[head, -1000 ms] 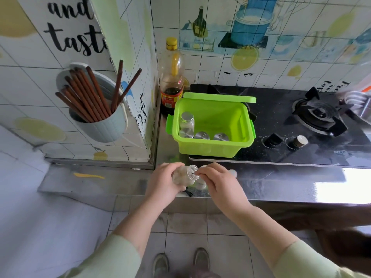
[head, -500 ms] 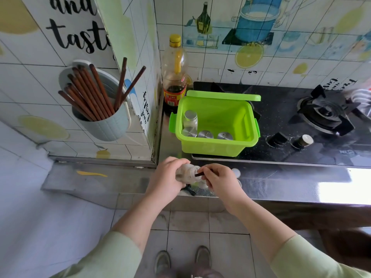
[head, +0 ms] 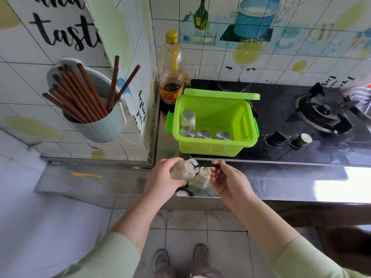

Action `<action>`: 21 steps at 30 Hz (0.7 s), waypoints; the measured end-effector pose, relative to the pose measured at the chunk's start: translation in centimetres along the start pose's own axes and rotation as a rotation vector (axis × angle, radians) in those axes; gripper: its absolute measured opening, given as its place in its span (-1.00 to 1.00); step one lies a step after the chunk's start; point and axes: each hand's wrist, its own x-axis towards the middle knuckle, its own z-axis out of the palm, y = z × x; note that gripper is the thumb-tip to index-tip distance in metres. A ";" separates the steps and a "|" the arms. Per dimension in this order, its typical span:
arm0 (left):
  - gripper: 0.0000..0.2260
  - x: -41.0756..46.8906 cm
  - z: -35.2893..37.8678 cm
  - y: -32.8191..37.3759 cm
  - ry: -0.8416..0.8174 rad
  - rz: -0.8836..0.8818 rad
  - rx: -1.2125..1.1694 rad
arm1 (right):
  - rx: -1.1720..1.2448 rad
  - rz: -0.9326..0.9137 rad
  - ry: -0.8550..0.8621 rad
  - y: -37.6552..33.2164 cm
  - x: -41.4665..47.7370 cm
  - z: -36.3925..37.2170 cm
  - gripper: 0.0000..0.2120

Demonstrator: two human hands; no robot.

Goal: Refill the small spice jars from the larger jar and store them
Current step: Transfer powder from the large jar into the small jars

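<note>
My left hand (head: 163, 177) grips the larger jar (head: 183, 170), tilted with its open mouth toward the right and pale powder inside. My right hand (head: 226, 180) pinches a thin black spoon (head: 207, 165) whose tip reaches into that mouth. Just below the spoon stands a small open spice jar (head: 203, 175) on the steel counter, filled near the rim with powder. Behind them a green plastic box (head: 212, 146) with its lid propped open holds several small jars with silver lids (head: 203, 135).
A dark sauce bottle (head: 171, 77) stands at the back left corner. The black gas hob (head: 321, 117) with two knobs (head: 289, 138) fills the right. A wall cup of chopsticks (head: 92, 109) hangs at left. A small black object (head: 185, 191) lies by the counter edge.
The right hand has drawn back to the right, so the black spoon now shows between it and the larger jar's mouth. The small open jar has come into view.
</note>
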 end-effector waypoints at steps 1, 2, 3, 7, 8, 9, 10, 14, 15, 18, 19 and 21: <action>-0.39 0.1 0.1 -0.1 -0.002 -0.011 -0.003 | -0.006 -0.020 0.005 0.0 0.1 -0.1 -0.73; -0.39 0.2 0.2 -0.2 -0.001 -0.022 -0.006 | -0.011 -0.038 0.010 -0.1 0.1 -0.1 -0.73; -0.39 0.2 0.3 -0.2 0.003 -0.029 -0.008 | -0.015 -0.055 0.018 -0.1 0.2 -0.2 -0.73; -0.39 0.5 0.4 -0.7 0.002 -0.070 -0.028 | -0.028 -0.093 0.051 -0.5 0.5 -0.7 -0.74; -0.39 0.6 0.4 -0.8 0.003 -0.083 -0.042 | -0.024 -0.096 0.056 -0.7 0.5 -0.9 -0.74; -0.40 0.7 0.5 -1.0 0.006 -0.096 -0.058 | -0.017 -0.098 0.063 -0.8 0.7 -1.2 -0.74; -0.41 0.7 0.5 -1.1 0.011 -0.109 -0.074 | -0.010 -0.103 0.070 -0.9 0.8 -1.5 -0.74; -0.45 0.7 0.6 -1.6 0.046 -0.167 -0.120 | -0.040 -0.120 0.126 -1.3 1.5 -2.8 -0.73; -0.45 0.8 0.6 -1.7 0.054 -0.178 -0.129 | -0.064 -0.122 0.145 -1.3 1.8 -3.1 -0.73; -0.45 0.8 0.6 -1.8 0.056 -0.199 -0.146 | -0.142 -0.147 0.202 -1.0 2.6 -3.9 -0.74; -0.45 0.8 0.6 -1.7 0.053 -0.205 -0.152 | -0.178 -0.161 0.220 -0.9 2.8 -4.1 -0.74; -0.45 0.8 0.6 -1.7 0.052 -0.215 -0.167 | -0.273 -0.193 0.254 -0.6 3.2 -4.4 -0.73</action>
